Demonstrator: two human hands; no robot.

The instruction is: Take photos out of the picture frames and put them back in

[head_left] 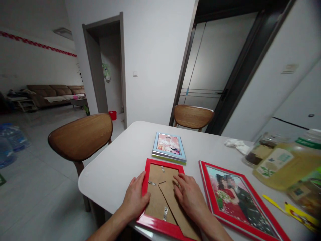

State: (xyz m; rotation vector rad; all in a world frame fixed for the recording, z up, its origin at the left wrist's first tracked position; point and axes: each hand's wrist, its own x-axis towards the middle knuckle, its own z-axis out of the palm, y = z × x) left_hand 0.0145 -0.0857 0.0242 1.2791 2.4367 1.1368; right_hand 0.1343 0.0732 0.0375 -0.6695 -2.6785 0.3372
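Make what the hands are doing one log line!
left hand: on left rim of face-down frame; right hand: on its back board; beyond: blue frame; at right: face-up red frame

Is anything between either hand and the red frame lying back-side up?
Nothing visible. The left hand touches the left side of the red frame, and the right hand rests on its brown backing. The blue frame lies just beyond the far edge, the framed picture to the right; neither comes between.

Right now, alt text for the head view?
Left hand holds a red frame face down on a white table; right hand rests on its brown backing. Beyond lies a blue framed photo; to the right, a red framed portrait.
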